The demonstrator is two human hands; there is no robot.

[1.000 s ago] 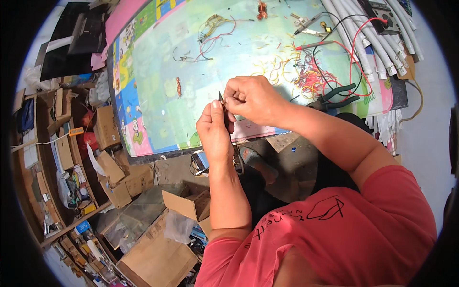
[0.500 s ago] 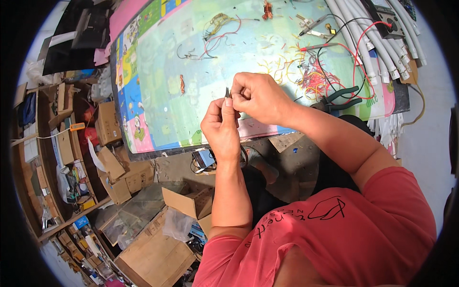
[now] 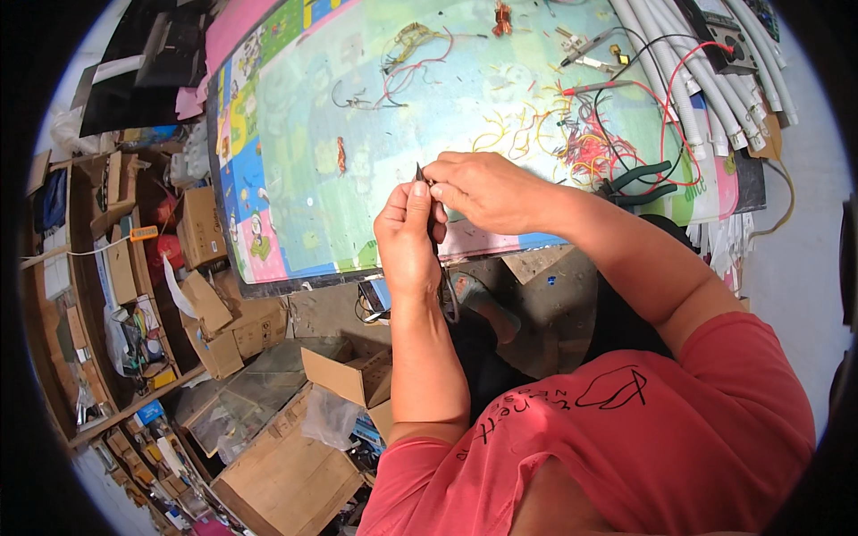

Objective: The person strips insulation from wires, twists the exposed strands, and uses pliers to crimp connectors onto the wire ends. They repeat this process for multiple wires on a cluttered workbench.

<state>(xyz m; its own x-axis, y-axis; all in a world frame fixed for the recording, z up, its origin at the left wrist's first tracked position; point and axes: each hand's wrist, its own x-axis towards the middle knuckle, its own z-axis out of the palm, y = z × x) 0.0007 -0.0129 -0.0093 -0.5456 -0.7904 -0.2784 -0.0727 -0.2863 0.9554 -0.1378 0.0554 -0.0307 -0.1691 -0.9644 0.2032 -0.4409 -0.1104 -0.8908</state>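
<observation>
My left hand [image 3: 413,237] is closed round a dark, slim thing with a pointed tip [image 3: 418,170]; its kind is not clear. The tip stands up past the thumb, and a dark length comes out below the fingers. Against it, my right hand [image 3: 487,190] has its fingers pinched together beside the left thumb. Whatever those right fingers hold is too small or too hidden to make out. Both hands are over the near edge of the table mat [image 3: 357,201]. Pliers with dark green handles [image 3: 639,185] lie to the right of my right forearm.
Red and yellow wire scraps [image 3: 590,143] are heaped at right. Multimeter leads [image 3: 666,98] cross towards a meter [image 3: 733,54] and grey tubes [image 3: 657,54]. Copper coils [image 3: 340,154] and a wire bundle [image 3: 416,54] lie farther off. Cardboard boxes [image 3: 286,456] and shelves [image 3: 116,313] stand at left.
My right hand has tilted flatter, its fingers reaching farther left over the tip. The left hand has shifted slightly, and more of the dark length shows below it.
</observation>
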